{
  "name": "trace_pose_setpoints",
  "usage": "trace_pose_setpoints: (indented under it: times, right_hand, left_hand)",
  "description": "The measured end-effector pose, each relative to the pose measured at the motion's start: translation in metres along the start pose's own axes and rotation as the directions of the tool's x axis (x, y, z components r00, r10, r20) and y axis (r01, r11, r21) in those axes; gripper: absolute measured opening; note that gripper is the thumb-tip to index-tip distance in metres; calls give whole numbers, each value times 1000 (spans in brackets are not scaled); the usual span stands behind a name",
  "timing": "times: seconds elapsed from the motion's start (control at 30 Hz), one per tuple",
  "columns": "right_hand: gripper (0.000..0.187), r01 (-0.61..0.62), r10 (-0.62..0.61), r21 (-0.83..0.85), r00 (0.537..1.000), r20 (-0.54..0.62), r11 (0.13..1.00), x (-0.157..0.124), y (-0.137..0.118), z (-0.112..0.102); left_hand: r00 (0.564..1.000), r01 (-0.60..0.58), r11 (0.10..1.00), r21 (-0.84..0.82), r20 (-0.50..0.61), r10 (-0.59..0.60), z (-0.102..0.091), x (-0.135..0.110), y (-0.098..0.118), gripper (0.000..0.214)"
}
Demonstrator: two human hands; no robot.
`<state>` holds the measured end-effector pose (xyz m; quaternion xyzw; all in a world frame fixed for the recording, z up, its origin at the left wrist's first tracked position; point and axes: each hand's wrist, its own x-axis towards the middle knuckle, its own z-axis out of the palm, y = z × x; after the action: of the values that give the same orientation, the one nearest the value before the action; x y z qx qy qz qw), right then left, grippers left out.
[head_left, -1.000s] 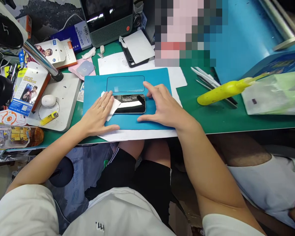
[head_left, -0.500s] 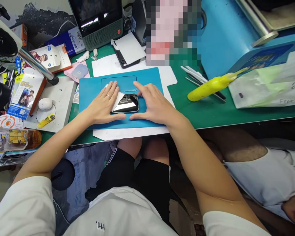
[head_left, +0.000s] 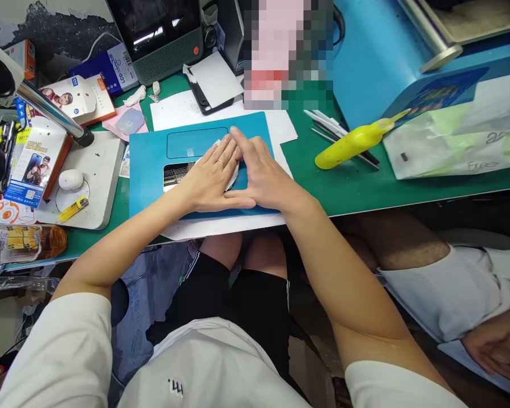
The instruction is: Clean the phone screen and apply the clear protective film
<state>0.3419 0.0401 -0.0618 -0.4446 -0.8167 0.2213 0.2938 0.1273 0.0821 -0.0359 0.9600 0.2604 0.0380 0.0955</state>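
My left hand (head_left: 215,175) lies flat with its fingers stretched out, pressing a white wipe (head_left: 233,179) onto a phone (head_left: 176,173). Only the phone's left end shows, with a shiny, reflecting screen; my hands cover the rest. My right hand (head_left: 267,175) stands at the phone's right end, thumb and fingers apart, its fingertips close against those of my left hand. Both hands are over a blue mat (head_left: 147,190). Just beyond the phone on that mat lies a clear, dark-edged rectangular sheet (head_left: 185,144), partly hidden by my fingers.
A yellow squeeze bottle (head_left: 351,148) lies right of the mat, near a plastic packet (head_left: 450,144) and a blue machine (head_left: 386,62). At left are a white box (head_left: 108,192), a yellow lighter (head_left: 73,209) and a drink bottle (head_left: 23,243). Another person's hand (head_left: 501,345) rests at lower right.
My left hand has slid right along the phone with the wipe, uncovering the phone's left end. My right hand stays at the right end. The view has shifted slightly.
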Motion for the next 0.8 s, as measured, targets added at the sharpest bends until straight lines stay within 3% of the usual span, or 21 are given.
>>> trace_pose_setpoints:
  times: [0.17, 0.37, 0.63, 0.8]
  right_hand:
    - [130, 31, -31, -2, 1000, -5, 1000, -4, 1, -3]
    - [127, 21, -21, -10, 1000, 11, 1000, -9, -3, -8]
    - [120, -78, 79, -29, 996, 47, 997, -6, -14, -12]
    - [117, -108, 113, -68, 991, 65, 992, -3, -18, -12]
  left_hand:
    - [1000, 2, 999, 51, 11, -3, 2, -10, 16, 145]
    - [1000, -6, 998, 57, -11, 6, -1, -43, 22, 140]
    - [992, 121, 993, -1, -22, -121, -21, -117, -23, 125]
    - [988, 154, 988, -18, -14, -155, -24, -127, -40, 123]
